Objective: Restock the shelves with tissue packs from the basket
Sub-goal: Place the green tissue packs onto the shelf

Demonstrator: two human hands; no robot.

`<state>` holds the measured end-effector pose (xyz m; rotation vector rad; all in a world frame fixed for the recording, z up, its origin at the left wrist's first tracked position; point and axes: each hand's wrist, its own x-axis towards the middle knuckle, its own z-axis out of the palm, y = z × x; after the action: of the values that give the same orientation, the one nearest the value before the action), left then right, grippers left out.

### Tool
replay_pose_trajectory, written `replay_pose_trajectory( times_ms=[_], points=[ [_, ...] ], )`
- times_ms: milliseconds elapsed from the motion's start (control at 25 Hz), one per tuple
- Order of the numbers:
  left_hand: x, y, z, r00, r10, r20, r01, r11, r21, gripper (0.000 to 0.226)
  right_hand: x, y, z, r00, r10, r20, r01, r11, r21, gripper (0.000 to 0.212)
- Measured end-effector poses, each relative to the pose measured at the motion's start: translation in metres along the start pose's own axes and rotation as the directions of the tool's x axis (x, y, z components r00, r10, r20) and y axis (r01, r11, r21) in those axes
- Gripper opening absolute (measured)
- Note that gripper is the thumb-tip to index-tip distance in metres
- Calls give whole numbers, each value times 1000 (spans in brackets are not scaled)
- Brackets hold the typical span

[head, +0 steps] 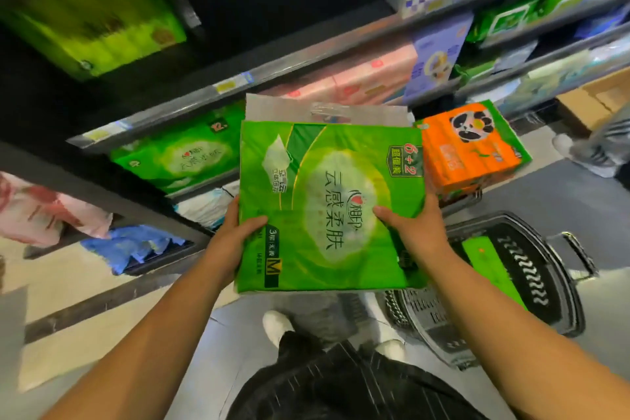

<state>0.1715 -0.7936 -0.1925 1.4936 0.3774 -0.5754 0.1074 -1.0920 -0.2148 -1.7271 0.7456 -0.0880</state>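
Note:
A large green tissue pack (330,204) with a clear plastic handle flap hangs in front of me, level with the lower shelves. My left hand (235,239) grips its left edge, thumb over the front. My right hand (412,232) grips its right edge the same way. Below and to the right, a dark plastic basket (531,276) stands on the floor with another green pack (487,262) inside. A matching green pack (180,153) lies on the shelf (163,119) just left of the held one.
An orange panda-print pack (474,150) sits to the right, beyond the basket. Pink, purple and green packs fill the shelves at right. A green pack (92,20) sits on the upper left shelf beside a dark gap. Another person's shoe (579,153) stands far right. My shoes are below.

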Motion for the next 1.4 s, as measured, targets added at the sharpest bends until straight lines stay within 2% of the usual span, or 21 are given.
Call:
replay_pose_trajectory(
  times_ms=[120, 280, 360, 480, 560, 720, 880, 1080, 1200, 1400],
  points=[
    [-6, 32, -40, 996, 67, -58, -68, 998, -19, 88, 2, -48, 42, 996, -90, 23, 91, 996, -26, 88],
    [-14, 80, -94, 970, 168, -177, -158, 985, 66, 116, -4, -112, 97, 981, -193, 27, 194, 981, -14, 83],
    [-17, 104, -123, 953, 224, -203, -204, 972, 118, 109, -6, -144, 126, 963, -268, 20, 268, 963, -16, 84],
    [-19, 141, -164, 917, 335, -216, -313, 940, 133, 70, -12, -188, 163, 924, -383, -6, 383, 924, 13, 84],
    [-22, 164, -191, 888, 407, -212, -378, 911, 168, 62, -19, -215, 187, 898, -438, -38, 439, 898, 31, 90],
    [-29, 209, -236, 809, 551, -205, -486, 823, 293, 78, -29, -266, 227, 847, -529, -59, 532, 846, 47, 94],
    [-38, 247, -268, 768, 605, -209, -554, 792, 256, 106, -33, -314, 252, 814, -579, -41, 581, 813, 50, 98],
    [-47, 299, -292, 704, 674, -223, -593, 732, 336, 82, -30, -375, 271, 774, -633, -2, 631, 772, 77, 92],
    [-43, 334, -303, 630, 733, -256, -627, 675, 390, 83, -21, -417, 279, 754, -657, 10, 653, 751, 103, 99],
    [-35, 383, -303, 584, 754, -302, -688, 656, 310, 80, 3, -481, 292, 712, -701, 41, 696, 712, 95, 99]
  ],
)
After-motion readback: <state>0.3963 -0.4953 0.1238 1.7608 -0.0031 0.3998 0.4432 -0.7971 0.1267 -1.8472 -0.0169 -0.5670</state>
